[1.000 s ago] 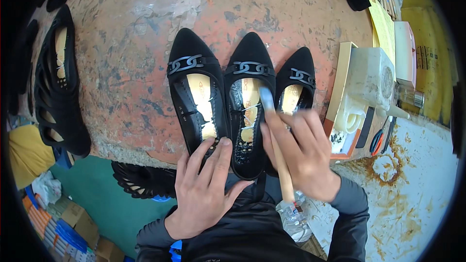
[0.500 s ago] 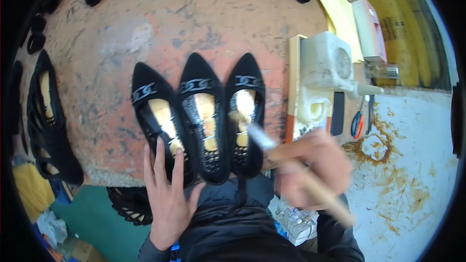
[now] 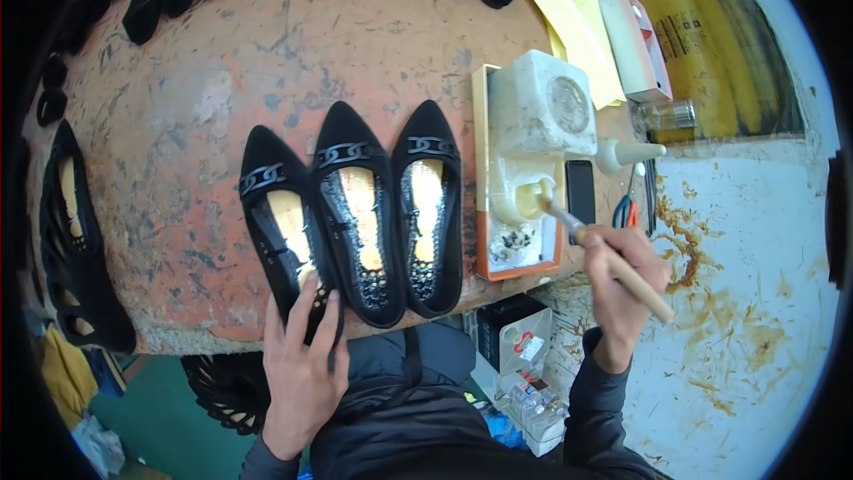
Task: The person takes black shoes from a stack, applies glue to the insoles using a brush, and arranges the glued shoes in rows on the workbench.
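Observation:
Three black pointed flats with chain-like trim stand side by side, toes pointing away: a left shoe (image 3: 267, 176), a middle shoe (image 3: 348, 155) and a right shoe (image 3: 428, 148). Their insoles look glossy, with pale patches down the middle. My left hand (image 3: 306, 369) rests with stretched fingers on the heel end of the left shoe. In my right hand (image 3: 622, 280) a wooden-handled brush (image 3: 641, 292) is gripped, held aslant. Its bristle end dips into the mouth of a whitish pot (image 3: 514, 202), which lies in a shallow tray (image 3: 482, 253); the bristle tip is partly hidden.
A white block-shaped container (image 3: 538, 107) stands in the tray. Right of it are a phone (image 3: 580, 191), a nozzle bottle (image 3: 631, 154) and red-handled pliers (image 3: 626, 212). More black shoes (image 3: 80, 249) line the table's left and far edges. A pink-white box (image 3: 635, 44) sits far right.
My right hand has carried the brush from the right shoe rightward to the pot. My left hand stays at the left shoe's heel. The whole view has shifted a little.

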`<control>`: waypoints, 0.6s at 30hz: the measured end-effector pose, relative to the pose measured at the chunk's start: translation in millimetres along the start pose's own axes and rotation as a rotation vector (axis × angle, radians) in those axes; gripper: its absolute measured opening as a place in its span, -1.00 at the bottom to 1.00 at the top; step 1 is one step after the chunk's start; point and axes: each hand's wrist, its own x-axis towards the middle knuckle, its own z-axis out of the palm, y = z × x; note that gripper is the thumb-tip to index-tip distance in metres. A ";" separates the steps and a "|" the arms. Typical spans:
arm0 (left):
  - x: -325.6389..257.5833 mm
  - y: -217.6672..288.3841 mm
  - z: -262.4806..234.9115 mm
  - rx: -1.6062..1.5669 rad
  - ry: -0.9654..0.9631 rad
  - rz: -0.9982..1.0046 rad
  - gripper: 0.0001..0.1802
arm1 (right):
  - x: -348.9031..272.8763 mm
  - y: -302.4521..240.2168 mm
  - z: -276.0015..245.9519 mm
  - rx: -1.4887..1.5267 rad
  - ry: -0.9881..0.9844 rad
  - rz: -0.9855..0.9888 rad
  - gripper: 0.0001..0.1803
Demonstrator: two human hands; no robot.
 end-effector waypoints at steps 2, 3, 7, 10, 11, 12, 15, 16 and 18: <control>-7.6 0.2 -1.6 0.003 0.002 -0.012 -0.31 | 2.4 -4.5 2.9 -0.063 -0.020 -0.108 -0.90; -10.1 1.4 -3.3 0.010 0.004 -0.039 -0.31 | 3.4 -6.4 4.0 -0.116 -0.053 -0.222 -0.89; -9.6 10.3 -1.1 -0.181 0.116 -0.183 0.06 | -4.1 -12.9 -1.3 -0.070 -0.089 -0.301 -0.87; -10.4 6.7 0.6 -0.230 0.138 -0.199 0.23 | 0.2 -18.7 3.1 -0.113 -0.125 -0.332 -0.88; -11.1 5.4 1.0 -0.251 0.167 -0.218 0.25 | 0.8 -21.2 5.3 -0.095 -0.216 -0.372 -0.88; -12.9 4.0 0.7 -0.254 0.168 -0.230 0.25 | -2.1 -19.1 -1.8 -0.113 -0.177 -0.372 -0.90; -16.1 -2.6 -0.8 -0.278 0.139 -0.210 0.27 | 2.1 -21.2 -0.2 -0.175 -0.210 -0.238 -0.92; -16.6 -4.6 -0.9 -0.312 0.128 -0.207 0.27 | 1.6 -27.5 0.0 -0.160 -0.256 -0.223 -0.92; -16.7 -11.0 -1.8 -0.353 0.131 -0.185 0.29 | 2.2 -29.5 2.2 -0.172 -0.207 -0.175 -0.92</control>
